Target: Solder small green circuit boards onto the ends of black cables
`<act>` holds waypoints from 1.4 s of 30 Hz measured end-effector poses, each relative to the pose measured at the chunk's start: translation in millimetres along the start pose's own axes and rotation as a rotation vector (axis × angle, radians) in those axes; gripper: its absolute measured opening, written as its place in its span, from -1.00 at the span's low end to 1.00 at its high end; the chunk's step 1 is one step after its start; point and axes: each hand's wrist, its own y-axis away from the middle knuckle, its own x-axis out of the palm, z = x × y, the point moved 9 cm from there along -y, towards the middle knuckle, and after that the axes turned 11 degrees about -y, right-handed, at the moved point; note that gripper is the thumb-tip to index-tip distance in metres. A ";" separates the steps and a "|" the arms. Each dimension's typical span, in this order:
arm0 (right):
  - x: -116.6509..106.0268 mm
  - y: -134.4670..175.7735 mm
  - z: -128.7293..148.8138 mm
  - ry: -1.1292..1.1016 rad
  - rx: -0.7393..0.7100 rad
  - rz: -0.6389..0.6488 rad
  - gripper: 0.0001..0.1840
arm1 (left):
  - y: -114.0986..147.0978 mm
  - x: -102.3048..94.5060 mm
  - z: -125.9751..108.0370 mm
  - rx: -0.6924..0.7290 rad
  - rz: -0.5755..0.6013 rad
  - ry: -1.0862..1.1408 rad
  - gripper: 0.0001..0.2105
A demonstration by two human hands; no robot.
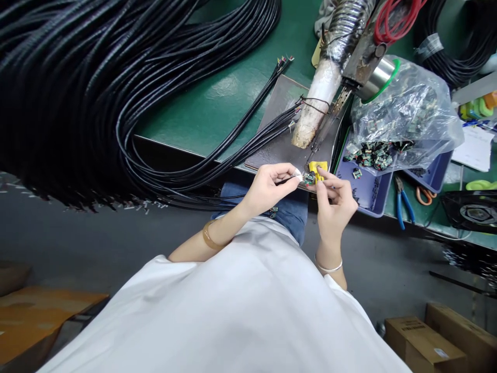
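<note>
Pinched nearly closed, left hand (272, 185) holds a cable (286, 180) at the board (309, 179), right hand (337, 199) grips the yellow block (314, 165) near the iron (341, 99); seemingly alignment, next move calling for steadiness.

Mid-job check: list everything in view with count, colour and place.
Workbench: one, green, top
Black cables: uncountable, left and centre
Coiled cable bundle: one, black, top right
Plate: one, dark, bench edge
Duct: one, silver-white, above plate
Apparent soldering iron: one, grey, beside duct
Red cord: one coil, top
Spool: one, silver, green-rimmed, beside iron
Bag: one, clear, over trays
Trays: two, purple, right
Small circuit boards: many, green, around bag mouth
Pliers: one, blue-handled, near trays
Paper: white, right
Fan: one, black, far right
Cardboard boxes: at least three, brown, lower corners
Held circuit board: one, green, between hands
Yellow block: one, at right fingertips
Left hand: one, pinching cable end
Right hand: one, at yellow block
</note>
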 end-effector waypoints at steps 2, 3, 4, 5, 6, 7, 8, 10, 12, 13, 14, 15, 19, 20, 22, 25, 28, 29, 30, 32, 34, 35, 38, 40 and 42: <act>8.3 -0.9 -6.1 -0.020 0.029 0.048 -0.85 | -3.0 0.6 1.0 -0.002 0.008 0.005 -0.84; 10.1 -1.9 -6.0 -0.009 0.018 0.053 -0.84 | -4.9 0.6 2.2 -0.009 0.012 0.001 -0.84; 10.3 -3.4 -3.4 0.019 -0.013 0.045 -0.85 | -6.9 0.6 3.8 -0.018 0.014 -0.008 -0.84; 9.6 -4.8 0.7 0.060 -0.056 0.030 -0.86 | -8.8 0.7 5.5 -0.029 0.018 -0.021 -0.84; 9.0 -6.2 5.2 0.103 -0.099 0.019 -0.88 | -10.5 1.0 6.9 -0.037 0.021 -0.035 -0.83; 8.9 -7.5 8.8 0.139 -0.133 0.015 -0.89 | -11.9 1.2 7.8 -0.040 0.021 -0.047 -0.84; 9.1 -8.8 11.0 0.164 -0.151 0.017 -0.90 | -12.8 1.5 8.3 -0.039 0.021 -0.054 -0.84; 10.3 -11.0 10.4 0.172 -0.141 0.031 -0.91 | -13.5 1.2 8.0 -0.032 0.005 -0.055 -0.83; 11.7 -12.1 6.7 0.149 -0.109 0.043 -0.91 | -13.0 0.7 7.1 -0.026 -0.007 -0.050 -0.83; 12.4 -12.2 5.2 0.136 -0.100 0.043 -0.91 | -12.6 0.5 6.5 -0.025 -0.010 -0.050 -0.83; 13.1 -12.3 3.9 0.123 -0.095 0.043 -0.90 | -12.4 0.3 5.8 -0.022 -0.009 -0.052 -0.83; 13.8 -12.4 3.2 0.112 -0.094 0.042 -0.91 | -12.2 0.1 5.1 -0.019 -0.008 -0.056 -0.83; 15.7 -14.3 4.6 0.091 -0.126 0.041 -0.91 | -14.0 -2.8 4.5 -0.013 -0.024 -0.099 -0.83; 16.2 -15.2 5.5 0.096 -0.137 0.045 -0.91 | -14.7 -3.8 4.5 -0.012 -0.035 -0.116 -0.83; 17.2 -17.2 6.7 0.109 -0.150 0.056 -0.92 | -15.8 -5.4 3.3 -0.004 -0.055 -0.154 -0.83; 18.3 -19.7 7.2 0.101 -0.153 0.070 -0.93 | -15.6 -7.3 -2.1 0.026 -0.080 -0.208 -0.84; 18.2 -21.4 6.6 0.068 -0.140 0.067 -0.92 | -14.2 -8.4 -7.6 0.052 -0.087 -0.229 -0.84; 18.3 -21.7 6.1 0.060 -0.133 0.067 -0.92 | -13.9 -8.7 -8.4 0.055 -0.088 -0.234 -0.84; 18.8 -22.0 5.4 0.053 -0.126 0.071 -0.92 | -13.7 -8.9 -8.8 0.057 -0.088 -0.242 -0.85; 19.8 -22.2 4.8 0.043 -0.124 0.080 -0.92 | -13.9 -9.6 -9.0 0.063 -0.093 -0.262 -0.85; 20.5 -22.4 5.3 0.041 -0.135 0.084 -0.91 | -14.5 -10.2 -9.8 0.076 -0.104 -0.284 -0.85; 20.5 -22.6 5.9 0.041 -0.143 0.082 -0.91 | -14.7 -10.5 -10.8 0.083 -0.109 -0.295 -0.85; 20.4 -23.8 9.5 0.061 -0.172 0.073 -0.92 | -14.4 -10.8 -16.2 0.106 -0.121 -0.338 -0.85; 21.2 -24.4 13.6 0.095 -0.203 0.072 -0.92 | -13.4 -10.7 -21.7 0.129 -0.124 -0.380 -0.85; 22.3 -24.1 18.4 0.137 -0.240 0.072 -0.91 | -12.1 -11.1 -27.6 0.158 -0.133 -0.424 -0.86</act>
